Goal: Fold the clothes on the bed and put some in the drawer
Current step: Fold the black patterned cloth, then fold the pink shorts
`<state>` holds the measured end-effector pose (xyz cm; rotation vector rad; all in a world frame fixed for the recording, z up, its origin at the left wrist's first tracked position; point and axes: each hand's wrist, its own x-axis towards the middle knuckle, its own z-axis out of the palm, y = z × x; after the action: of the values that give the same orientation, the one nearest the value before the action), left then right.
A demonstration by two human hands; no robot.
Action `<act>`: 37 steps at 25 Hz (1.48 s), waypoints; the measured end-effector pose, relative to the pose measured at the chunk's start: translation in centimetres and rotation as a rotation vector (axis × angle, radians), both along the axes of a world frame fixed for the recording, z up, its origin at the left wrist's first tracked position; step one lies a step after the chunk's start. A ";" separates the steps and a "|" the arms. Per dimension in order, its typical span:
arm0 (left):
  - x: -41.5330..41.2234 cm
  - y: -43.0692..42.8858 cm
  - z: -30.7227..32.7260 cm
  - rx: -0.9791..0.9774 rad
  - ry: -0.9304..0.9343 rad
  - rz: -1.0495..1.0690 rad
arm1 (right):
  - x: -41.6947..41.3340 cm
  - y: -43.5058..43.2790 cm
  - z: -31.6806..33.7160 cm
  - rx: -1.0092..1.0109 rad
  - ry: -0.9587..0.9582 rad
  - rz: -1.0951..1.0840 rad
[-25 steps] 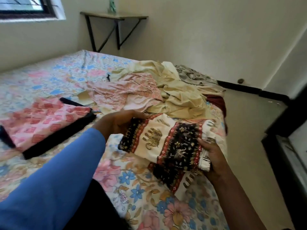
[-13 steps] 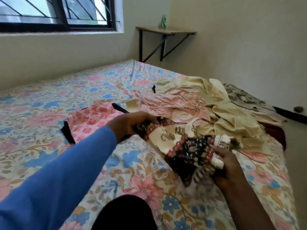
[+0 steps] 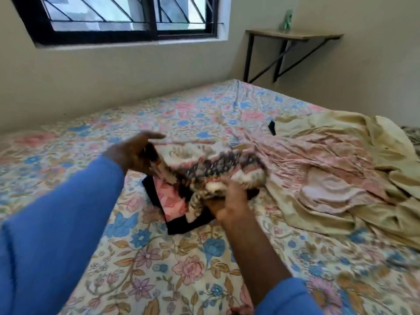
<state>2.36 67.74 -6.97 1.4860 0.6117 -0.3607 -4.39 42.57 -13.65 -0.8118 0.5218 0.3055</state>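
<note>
Floral-sheeted bed (image 3: pixel 141 264), mid-area: L hand (image 3: pixel 134 155) & R hand (image 3: pixel 227 201) grip folded patterned cloth (image 3: pixel 216 169) over pink-black folded garment (image 3: pixel 172 201); unfolded clothes pile (image 3: pixel 329 178) at right edge.

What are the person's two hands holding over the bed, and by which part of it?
Both hold the folded patterned cloth: the left hand at its left end, the right hand under its near edge.

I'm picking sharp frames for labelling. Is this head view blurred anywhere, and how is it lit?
Head view: the patterned garment and both hands, left hand and right hand, are motion-smeared; the window and wall shelf stay fairly crisp; soft daylight, no glare; straight edges lean from the wide-angle lens.
</note>
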 end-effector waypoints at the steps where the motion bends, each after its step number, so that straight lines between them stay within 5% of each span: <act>1: -0.9 0.0 -2.6 -0.005 0.031 0.042 | -1.0 0.9 -1.4 -0.071 0.063 0.035; 4: -2.9 -1.4 -7.3 -0.003 -0.076 0.228 | -3.1 1.8 -2.3 -0.192 0.056 -0.014; 8: 0.2 -0.6 -6.0 0.025 -0.263 0.474 | -2.6 1.6 1.7 0.072 0.066 -0.047; 11: 1.6 0.2 -4.8 0.115 -0.231 0.440 | -3.1 2.1 3.4 0.098 0.095 0.071; 13: 0.4 0.2 -5.8 0.295 -0.093 0.290 | -4.5 3.0 2.2 -0.026 0.172 0.208; 15: -1.8 -1.3 -7.0 0.744 -0.001 0.200 | -6.1 3.2 0.7 -0.166 0.230 0.354; 17: -4.5 -4.6 -7.7 1.084 -0.240 0.158 | -6.9 1.7 0.0 -0.281 0.193 0.448; 19: -6.7 -8.4 -7.6 1.205 -0.583 0.086 | -6.9 -1.4 0.3 -0.466 0.055 0.435; 23: -7.6 -17.7 -9.3 1.160 -0.900 -0.232 | -5.4 -11.0 -0.6 -1.063 -0.250 0.200; 25: -7.0 -23.5 -10.2 1.114 -0.897 -0.376 | -4.2 -16.4 -1.1 -1.399 -0.305 0.160; 29: -5.0 -31.5 -13.3 1.145 -0.730 -0.588 | -1.5 -25.2 -3.1 -1.743 -0.350 0.376; 34: -4.7 -32.6 -17.2 1.308 -0.783 -0.467 | 1.4 -28.5 -5.5 -2.045 -0.533 0.402; 37: -4.6 -32.7 -17.4 1.293 -0.812 -0.425 | 2.8 -28.3 -4.3 -1.877 -0.465 0.398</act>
<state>-2.22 35.01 -24.34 2.7697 -0.2555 0.4490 -1.61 14.27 -17.99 -2.7399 0.0455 -0.1313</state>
